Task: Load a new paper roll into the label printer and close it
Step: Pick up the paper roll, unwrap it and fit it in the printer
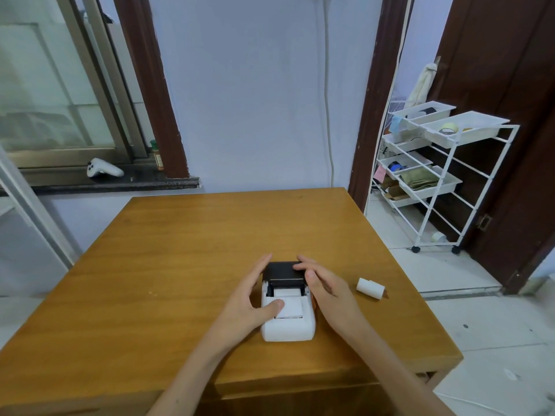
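A small white label printer [287, 328] sits on the wooden table [180, 265], its black lid [282, 271] tilted open at the far end. White paper [289, 304] lies in the open bay and over the printer's top. My left hand [255, 298] wraps the printer's left side, with the thumb pressing on the paper. My right hand [322, 283] rests along the right side, its fingertips on top of the black lid. A second white paper roll [370, 288] lies loose on the table to the right of the printer, apart from both hands.
The table's right edge is close to the loose roll. A white wire trolley [432, 163] with trays stands on the floor at the right by a dark door. A white controller [103, 169] lies on the windowsill at the far left.
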Demonstrator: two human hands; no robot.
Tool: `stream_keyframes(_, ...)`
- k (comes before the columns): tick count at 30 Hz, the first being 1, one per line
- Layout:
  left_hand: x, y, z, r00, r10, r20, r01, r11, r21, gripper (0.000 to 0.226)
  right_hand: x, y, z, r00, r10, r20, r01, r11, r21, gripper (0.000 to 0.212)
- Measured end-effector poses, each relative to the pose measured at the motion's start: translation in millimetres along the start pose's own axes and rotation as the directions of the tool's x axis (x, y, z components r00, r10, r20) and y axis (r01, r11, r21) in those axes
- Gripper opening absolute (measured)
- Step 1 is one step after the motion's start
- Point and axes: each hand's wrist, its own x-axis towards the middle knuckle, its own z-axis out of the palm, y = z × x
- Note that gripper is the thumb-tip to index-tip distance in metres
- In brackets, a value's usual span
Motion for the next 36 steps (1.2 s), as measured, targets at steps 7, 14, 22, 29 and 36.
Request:
stream_keyframes(7, 1, 1, -2, 0.999, 0.037, 0.004, -0.037, 0.999, -0.035, 0.067, -2, 1, 2, 1.000, 0.010, 0.003, -0.010, 0.990, 0.143, 0.035)
stream_keyframes(14, 0, -1, -1, 0.998, 0.063, 0.011, -0.062, 0.996, -0.070, 0.047, -7, 8, 1, 0.998, 0.051, 0.023, -0.055, 0.970, 0.237, 0.023)
stream_keyframes(22, 4, -5, 1, 0.999, 0.030, -0.031, -0.034, 0.992, -0.125, 0.024, -6, 6, 0, 0.998, 0.068, 0.011, -0.069, 0.953, 0.295, 0.023)
stream_keyframes(29, 10, -7, -2, 1.000, 0.005, -0.027, -0.008, 0.991, -0.133, 0.041, -6, 0, -5, 0.994, 0.077, 0.076, -0.096, 0.952, 0.292, 0.024)
stream_keyframes(36, 16, -1, -10, 0.988, -0.100, 0.116, 0.116, 0.983, -0.139, 0.063, -1, -5, -10, 0.981, 0.109, 0.162, -0.145, 0.964, 0.225, 0.026)
